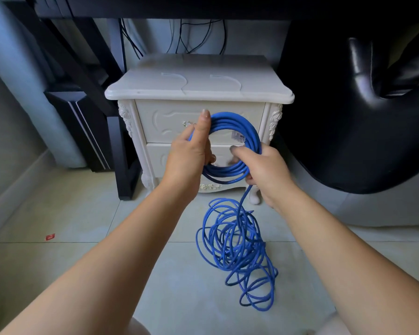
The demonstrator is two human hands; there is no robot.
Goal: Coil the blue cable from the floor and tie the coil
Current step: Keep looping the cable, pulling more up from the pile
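Coiling: several loops gathered, tangle left.
Left hand (191,151): clenched on coil (237,146), left side.
Right hand (264,168): gripping coil's lower right.
Cable (237,250): drops from right hand to floor (82,213), below, nearer right.

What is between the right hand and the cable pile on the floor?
In the head view, one blue strand hangs from the right hand to the pile; otherwise bare tile.

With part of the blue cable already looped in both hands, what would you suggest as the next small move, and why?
Probably draw up another length with the right hand and lay it as one more loop onto the coil that the left hand holds, since a loose tangle lies on the floor.
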